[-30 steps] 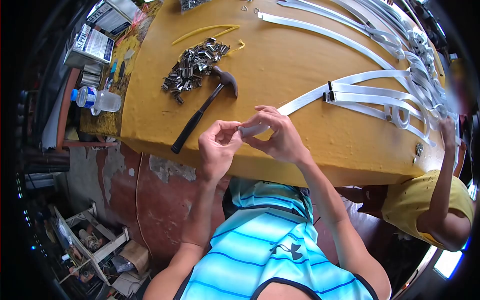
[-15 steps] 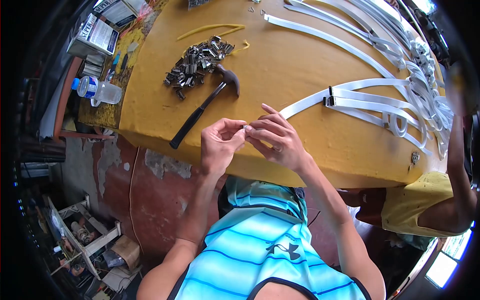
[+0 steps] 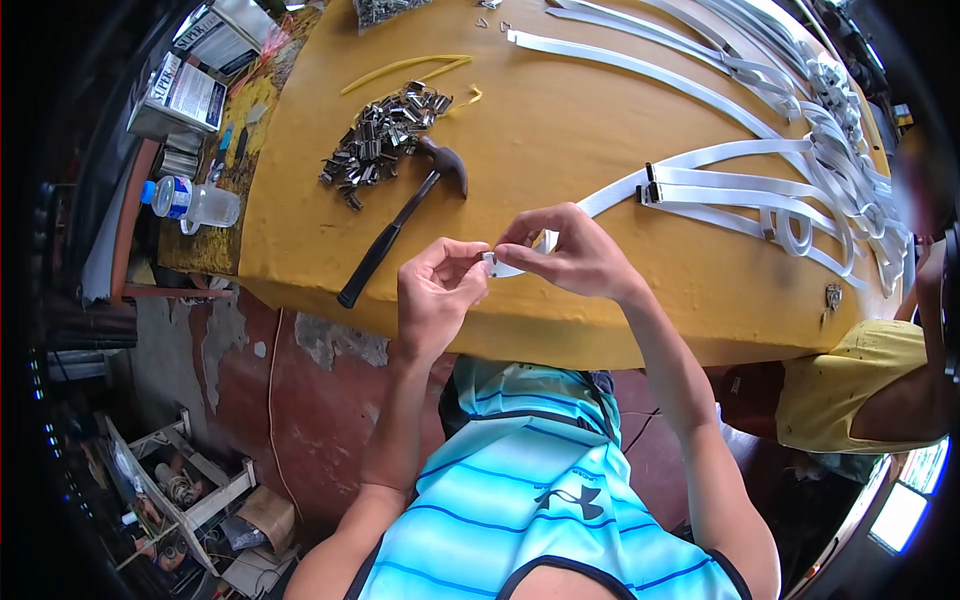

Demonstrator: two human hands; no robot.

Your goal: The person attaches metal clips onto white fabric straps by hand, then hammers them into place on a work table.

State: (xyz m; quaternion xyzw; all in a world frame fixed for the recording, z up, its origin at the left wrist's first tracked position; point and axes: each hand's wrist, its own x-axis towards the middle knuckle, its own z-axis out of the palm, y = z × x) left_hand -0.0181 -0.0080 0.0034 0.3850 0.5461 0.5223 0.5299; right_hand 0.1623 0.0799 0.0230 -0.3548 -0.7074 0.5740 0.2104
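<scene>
My left hand [image 3: 438,295] is closed, with thumb and fingertips pinching a small metal clip [image 3: 488,258] at the end of a white flat strap [image 3: 612,194]. My right hand [image 3: 575,255] is closed on the same strap close to that end, its thumb and forefinger almost touching the clip. From there the strap bends behind the right-hand fingers and runs to the right over the table. Just beyond my left hand lies a hammer [image 3: 405,222] with a black handle. Past its head is a heap of metal clips [image 3: 385,135].
A yellow-covered table [image 3: 560,110] carries more white straps [image 3: 840,150] at right. Yellow strips [image 3: 405,68] lie behind the clips. A plastic bottle [image 3: 205,205] and metal cans [image 3: 180,92] stand at left. Another person's yellow garment [image 3: 850,385] shows at the right edge.
My right hand has turned and its spread fingers have curled in, baring the strap end beside the clip. My left hand keeps its pinch. The view has shifted slightly.
</scene>
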